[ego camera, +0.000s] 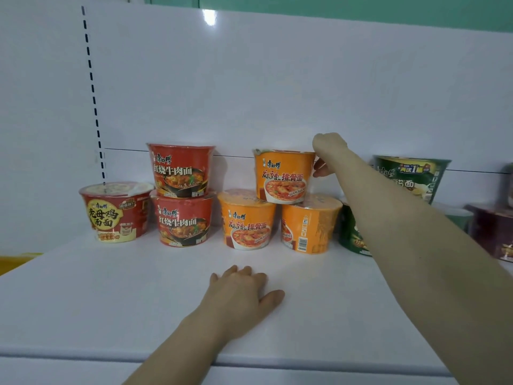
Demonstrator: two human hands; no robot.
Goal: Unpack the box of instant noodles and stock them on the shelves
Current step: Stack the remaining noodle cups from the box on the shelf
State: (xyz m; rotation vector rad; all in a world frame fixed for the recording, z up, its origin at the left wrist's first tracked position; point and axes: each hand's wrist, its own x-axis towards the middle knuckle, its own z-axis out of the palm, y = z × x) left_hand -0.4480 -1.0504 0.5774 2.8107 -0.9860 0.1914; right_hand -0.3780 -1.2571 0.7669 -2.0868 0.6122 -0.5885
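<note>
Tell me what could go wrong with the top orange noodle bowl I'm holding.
1. The top orange bowl straddles the gap between two lower orange bowls, so it may tip once the right hand lets go.
2. The right forearm passes close in front of the lower green bowl; pulling back could knock it.

A teal-green wall (361,6) shows above the top edge of the white back panel (277,79), with a darker vertical seam toward its left end. A bright glare patch (209,16) sits on the panel just under that top edge. Beyond the left edge of the shelf (111,301), lower down, lies a blurred yellow object (14,262).
</note>
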